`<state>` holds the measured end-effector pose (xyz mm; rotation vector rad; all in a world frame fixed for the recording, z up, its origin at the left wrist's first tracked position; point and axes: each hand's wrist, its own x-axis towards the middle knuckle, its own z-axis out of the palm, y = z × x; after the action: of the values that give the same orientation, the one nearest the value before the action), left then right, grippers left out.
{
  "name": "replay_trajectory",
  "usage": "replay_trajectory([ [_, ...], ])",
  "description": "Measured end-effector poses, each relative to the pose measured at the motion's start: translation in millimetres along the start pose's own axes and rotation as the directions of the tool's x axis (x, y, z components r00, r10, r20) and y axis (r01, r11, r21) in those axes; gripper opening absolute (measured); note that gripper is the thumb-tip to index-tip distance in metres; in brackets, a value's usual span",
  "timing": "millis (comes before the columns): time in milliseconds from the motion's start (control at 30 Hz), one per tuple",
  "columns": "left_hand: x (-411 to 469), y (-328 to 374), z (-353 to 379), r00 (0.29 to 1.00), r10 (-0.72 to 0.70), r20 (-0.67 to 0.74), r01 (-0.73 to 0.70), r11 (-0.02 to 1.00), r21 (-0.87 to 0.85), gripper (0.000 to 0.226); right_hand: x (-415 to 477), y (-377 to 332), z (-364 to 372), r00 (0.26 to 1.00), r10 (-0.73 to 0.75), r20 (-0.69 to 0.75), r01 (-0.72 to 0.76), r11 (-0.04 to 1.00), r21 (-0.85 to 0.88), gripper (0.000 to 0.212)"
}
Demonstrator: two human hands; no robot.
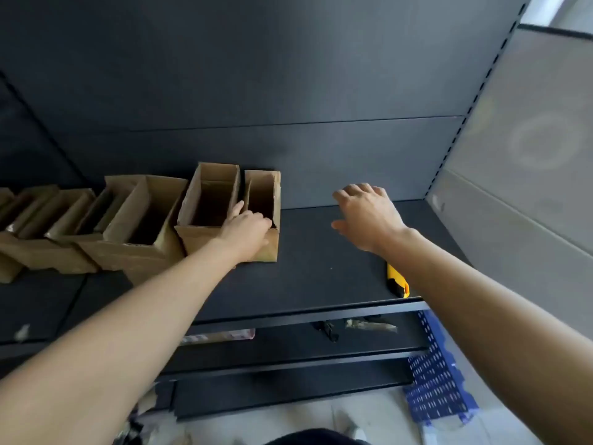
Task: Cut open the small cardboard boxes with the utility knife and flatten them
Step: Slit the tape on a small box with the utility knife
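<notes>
At centre frame we see the left hand gripping the near rim of the rightmost open brown cardboard box, which stands at the end of a row of similar open brown boxes on the dark metal shelf. To the right, the right hand hovers with fingers spread and holds nothing. The yellow-and-black utility knife lies near the shelf's front edge, partly hidden under that forearm.

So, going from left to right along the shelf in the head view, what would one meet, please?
Row of open cardboard boxes → wide open box → tall box → end box, gripped by the left hand → right hand, open above the shelf → utility knife.
</notes>
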<state>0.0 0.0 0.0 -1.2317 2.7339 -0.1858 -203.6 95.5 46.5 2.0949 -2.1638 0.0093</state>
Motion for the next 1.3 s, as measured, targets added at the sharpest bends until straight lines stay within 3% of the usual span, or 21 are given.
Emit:
replay_trajectory([
  [133,10.7,13.3,3.6,0.986,-0.094,-0.134,0.093,0.996,-0.011,0.033,-4.7,36.6,23.2,0.994,0.062,0.088,-0.067,0.996,0.056,0.042],
  [267,22.0,31.3,-6.3,0.917,-0.172,-0.360,0.138,0.983,-0.118,0.026,-5.8,70.0,46.5,0.980,0.101,0.173,-0.114,0.991,0.070,0.046],
  [433,30.4,61.5,-41.1,0.777,-0.447,-0.442,0.227,0.855,-0.466,0.020,-7.1,102.8,70.6,0.932,0.201,0.300,-0.243,0.964,0.109,0.050],
  [567,42.0,72.5,-39.8,0.718,-0.649,-0.253,0.336,0.641,-0.690,0.006,-14.4,121.2,92.5,0.848,0.310,0.431,-0.413,0.895,0.169,0.059],
  [667,51.0,73.7,-20.5,0.730,-0.681,-0.050,0.297,0.382,-0.875,0.010,-17.8,127.5,109.4,0.784,0.369,0.498,-0.525,0.823,0.216,0.070],
  [767,54.4,74.6,-1.9,0.733,-0.678,0.065,0.262,0.193,-0.945,0.016,-18.5,128.0,122.9,0.725,0.413,0.551,-0.623,0.734,0.270,0.077],
  [933,56.9,78.2,13.3,0.738,-0.643,0.203,0.298,0.040,-0.954,0.025,-15.2,123.0,144.5,0.675,0.403,0.618,-0.697,0.624,0.354,0.082],
  [1033,59.8,80.1,12.4,0.778,-0.567,0.272,0.279,-0.076,-0.957,0.027,-15.1,119.6,153.2,0.615,0.464,0.638,-0.761,0.563,0.324,0.073],
  [1100,62.8,79.9,8.9,0.806,-0.499,0.319,0.259,-0.187,-0.948,0.028,-12.9,123.4,156.1,0.571,0.495,0.655,-0.809,0.477,0.344,0.054],
  [1200,69.9,75.3,6.2,0.846,-0.357,0.396,0.279,-0.336,-0.899,0.028,-2.7,137.4,149.4,0.596,0.459,0.658,-0.797,0.243,0.552,0.020],
  [1267,75.3,72.0,8.0,0.847,-0.277,0.454,0.333,-0.391,-0.858,0.028,3.2,148.0,139.7,0.587,0.449,0.673,-0.759,0.017,0.651,0.017],
  [1300,78.1,71.2,9.7,0.841,-0.249,0.481,0.365,-0.396,-0.843,0.029,4.2,152.4,135.0,0.566,0.419,0.710,-0.729,-0.148,0.668,0.017],
])
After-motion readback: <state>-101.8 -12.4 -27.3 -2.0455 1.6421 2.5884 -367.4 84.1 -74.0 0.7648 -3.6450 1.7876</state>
